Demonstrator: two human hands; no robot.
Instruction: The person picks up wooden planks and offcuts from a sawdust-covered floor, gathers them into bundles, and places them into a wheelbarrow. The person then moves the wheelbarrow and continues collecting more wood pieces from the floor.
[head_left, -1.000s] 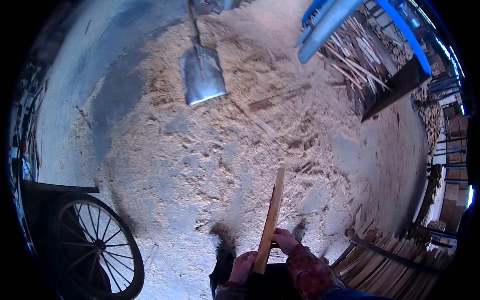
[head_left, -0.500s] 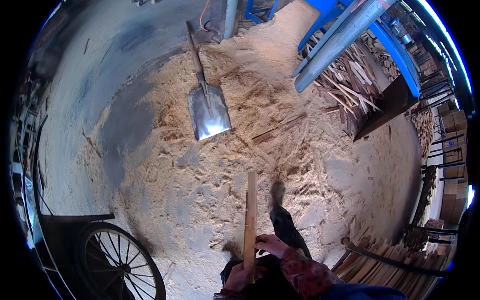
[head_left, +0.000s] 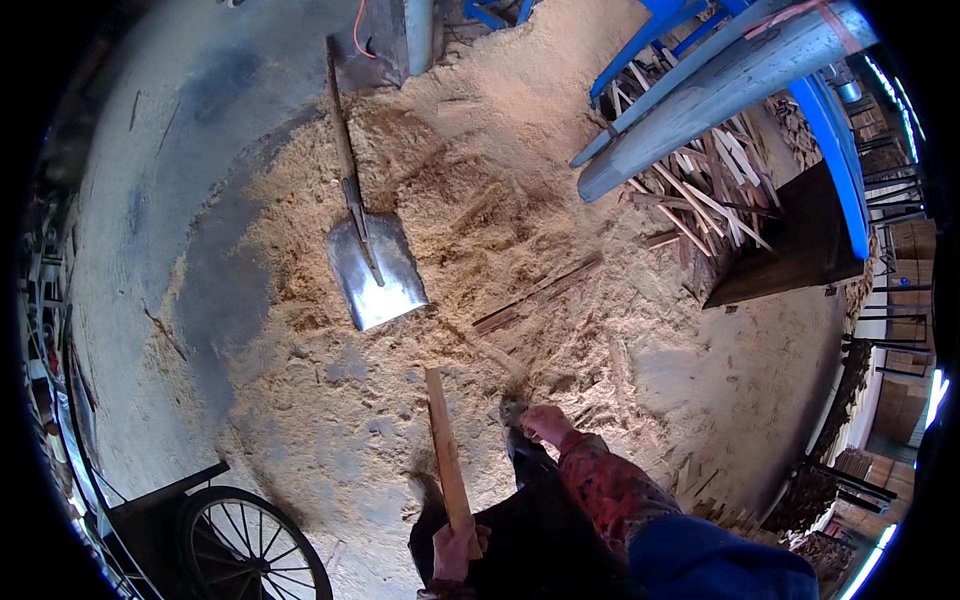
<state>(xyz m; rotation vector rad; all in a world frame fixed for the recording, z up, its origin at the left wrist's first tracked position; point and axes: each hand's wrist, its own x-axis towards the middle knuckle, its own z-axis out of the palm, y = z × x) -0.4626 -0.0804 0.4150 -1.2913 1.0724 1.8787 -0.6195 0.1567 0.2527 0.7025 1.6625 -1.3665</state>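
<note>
A narrow wooden strip (head_left: 447, 450) stands out lengthwise in front of me, its lower end in the grip of my left hand (head_left: 455, 550). My left fingers wrap round it close to my dark-clad lap. Apart from the strip, my right hand (head_left: 545, 424) is stretched forward, just above and beside my dark boot (head_left: 528, 455). Its fingers look curled in; whatever may be inside them is hidden. The right arm wears a red patterned sleeve (head_left: 605, 485) with blue cloth further up.
A shovel (head_left: 375, 270) lies ahead on sawdust (head_left: 440, 190). A dark thin board (head_left: 540, 292) lies right of it. At the right, scrap sticks (head_left: 710, 190) pile under a machine with blue legs (head_left: 835, 165) and a grey beam (head_left: 720, 100). A spoked cart wheel (head_left: 255, 550) stands lower left.
My right hand has let go of the strip and moved forward toward the boot. The left hand keeps the strip, now shifted left and tilted. The whole view has turned somewhat.
</note>
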